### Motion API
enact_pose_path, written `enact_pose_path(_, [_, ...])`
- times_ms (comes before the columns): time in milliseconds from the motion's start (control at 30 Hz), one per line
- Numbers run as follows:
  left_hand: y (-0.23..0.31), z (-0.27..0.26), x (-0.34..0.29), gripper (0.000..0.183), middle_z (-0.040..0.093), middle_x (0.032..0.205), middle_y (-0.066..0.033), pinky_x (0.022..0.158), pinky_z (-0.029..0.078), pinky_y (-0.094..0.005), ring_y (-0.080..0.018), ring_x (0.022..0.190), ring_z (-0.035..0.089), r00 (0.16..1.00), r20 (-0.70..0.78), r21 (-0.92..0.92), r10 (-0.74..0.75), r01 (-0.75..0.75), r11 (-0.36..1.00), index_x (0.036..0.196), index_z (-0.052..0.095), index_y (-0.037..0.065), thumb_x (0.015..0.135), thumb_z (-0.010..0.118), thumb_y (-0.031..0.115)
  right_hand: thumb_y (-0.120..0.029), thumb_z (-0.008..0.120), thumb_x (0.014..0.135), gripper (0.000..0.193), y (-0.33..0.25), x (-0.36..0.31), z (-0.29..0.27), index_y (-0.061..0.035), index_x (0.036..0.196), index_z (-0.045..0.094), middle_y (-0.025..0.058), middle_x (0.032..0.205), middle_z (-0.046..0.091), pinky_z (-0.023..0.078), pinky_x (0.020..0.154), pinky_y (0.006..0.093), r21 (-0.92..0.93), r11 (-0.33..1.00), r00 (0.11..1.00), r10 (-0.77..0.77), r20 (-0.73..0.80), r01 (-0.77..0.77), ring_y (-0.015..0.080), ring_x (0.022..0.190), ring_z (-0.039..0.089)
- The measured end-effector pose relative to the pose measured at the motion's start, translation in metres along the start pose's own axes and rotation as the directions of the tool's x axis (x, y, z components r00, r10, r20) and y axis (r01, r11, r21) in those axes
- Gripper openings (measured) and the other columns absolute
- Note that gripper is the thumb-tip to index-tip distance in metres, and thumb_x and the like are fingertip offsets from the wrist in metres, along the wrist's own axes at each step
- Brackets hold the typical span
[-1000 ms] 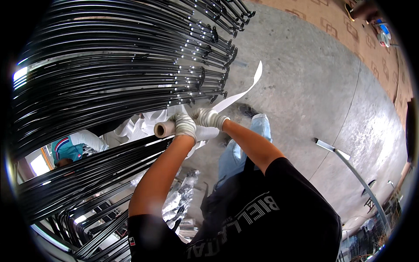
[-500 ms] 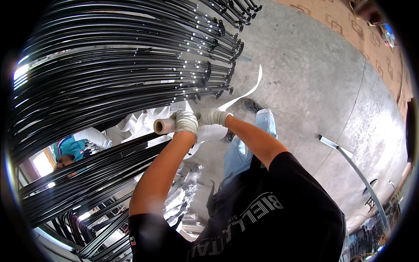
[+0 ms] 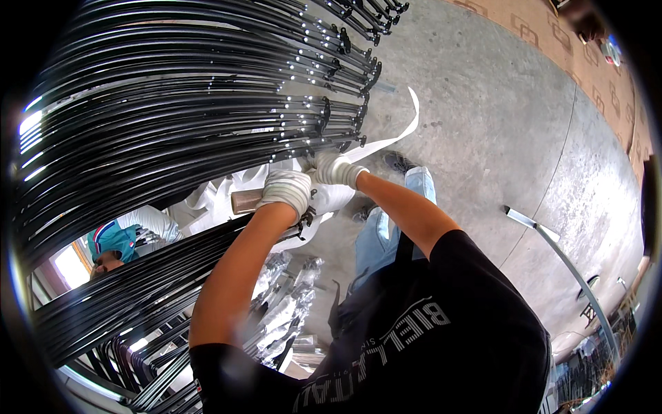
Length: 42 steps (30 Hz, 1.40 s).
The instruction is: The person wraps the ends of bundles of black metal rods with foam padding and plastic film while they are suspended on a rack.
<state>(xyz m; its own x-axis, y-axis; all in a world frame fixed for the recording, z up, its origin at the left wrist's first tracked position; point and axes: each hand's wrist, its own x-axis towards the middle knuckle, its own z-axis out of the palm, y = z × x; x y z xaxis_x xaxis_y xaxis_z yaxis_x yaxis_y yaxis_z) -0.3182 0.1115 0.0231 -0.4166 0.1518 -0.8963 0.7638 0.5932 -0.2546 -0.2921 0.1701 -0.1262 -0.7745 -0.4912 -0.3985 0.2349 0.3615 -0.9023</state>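
My left hand (image 3: 286, 190), in a striped white glove, is wrapped round a roll of white wrapping material (image 3: 336, 198). The roll's brown cardboard core (image 3: 245, 201) sticks out past it on the left. Close beside it, my right hand (image 3: 338, 170), gloved alike, is closed at the roll's far side on the white strip (image 3: 386, 143), which trails right and away over the floor. Its fingertips are partly hidden. Both hands are at the near ends of long black metal tubes (image 3: 172, 131). More white sheet (image 3: 207, 205) lies crumpled left of the roll.
Another bundle of black tubes (image 3: 138, 290) spans the lower left, with clear plastic wrap (image 3: 296, 297) beside it. A person in a teal top (image 3: 114, 238) is beyond the tubes. A bent metal bar (image 3: 572, 276) stands at right on the concrete floor (image 3: 483, 138); brown patterned cardboard (image 3: 545, 34) lies at far right.
My right hand has shifted slightly away from me, up off the roll's middle. My left hand and the core have moved a little left, and black tube ends now show beneath the roll.
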Motion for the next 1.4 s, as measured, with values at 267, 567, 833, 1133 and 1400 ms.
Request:
enact_pose_path(267, [-0.001,-0.012,-0.006,0.019,0.06,0.077,-0.0202,0.065,0.048,-0.0377,-0.0297,0.074,0.06,0.998,0.024,-0.14,0.05,-0.046,0.989,0.079,0.062,0.0,0.066,0.055,0.012,-0.029,0.049,0.081,0.031,0.008,0.008,0.01,-0.006,0.1,0.054,0.0081,0.094,0.058,0.04,0.077,0.029,0.029,0.95,0.949,-0.313,0.032,0.312,0.0222,0.089,0.051])
enact_pose_path(567, [0.01,-0.029,-0.115,0.024,0.06,0.072,-0.0117,0.058,0.047,-0.0339,-0.0232,0.063,0.059,0.839,-0.484,-0.423,-0.248,0.023,0.906,0.096,0.056,0.007,0.073,0.052,0.009,-0.034,0.054,0.078,0.034,-0.012,0.0,0.037,-0.0054,0.097,0.055,0.0065,0.087,0.059,0.04,0.076,0.0277,0.834,0.547,0.991,-0.132,0.008,0.066,0.0127,0.081,0.051])
enact_pose_path(833, [0.02,0.1,-0.188,0.014,0.054,0.064,-0.0001,0.046,0.037,-0.0174,-0.005,0.051,0.044,0.872,0.233,-0.921,-0.431,0.055,-0.386,0.087,0.06,0.006,0.074,0.058,0.012,-0.045,0.057,0.073,0.052,-0.04,-0.024,0.002,-0.003,0.103,0.05,0.0145,0.096,0.057,0.047,0.075,0.0381,0.957,0.238,0.961,-0.178,0.211,-0.166,0.0244,0.084,0.056])
enact_pose_path(1133, [0.039,0.2,-0.138,0.008,0.049,0.061,0.0004,0.04,0.036,-0.0213,-0.0068,0.045,0.042,0.632,0.309,-0.624,-0.711,-0.429,-0.653,0.077,0.054,0.006,0.073,0.057,0.012,-0.035,0.055,0.077,0.037,-0.051,-0.025,0.015,-0.0021,0.093,0.049,0.0187,0.1,0.055,0.048,0.076,0.0373,0.974,0.168,0.98,-0.103,0.168,-0.15,0.0292,0.091,0.054])
enact_pose_path(1400, [0.053,0.195,-0.11,0.023,0.047,0.062,0.0004,0.043,0.037,-0.022,-0.0075,0.045,0.044,0.669,0.222,-0.542,-0.71,-0.521,-0.66,0.095,0.053,0.008,0.072,0.055,0.01,-0.017,0.061,0.074,0.021,-0.035,-0.004,0.013,-0.004,0.088,0.051,0.0127,0.092,0.057,0.045,0.078,0.0311,0.836,0.544,0.967,-0.168,0.192,-0.072,0.0209,0.087,0.055])
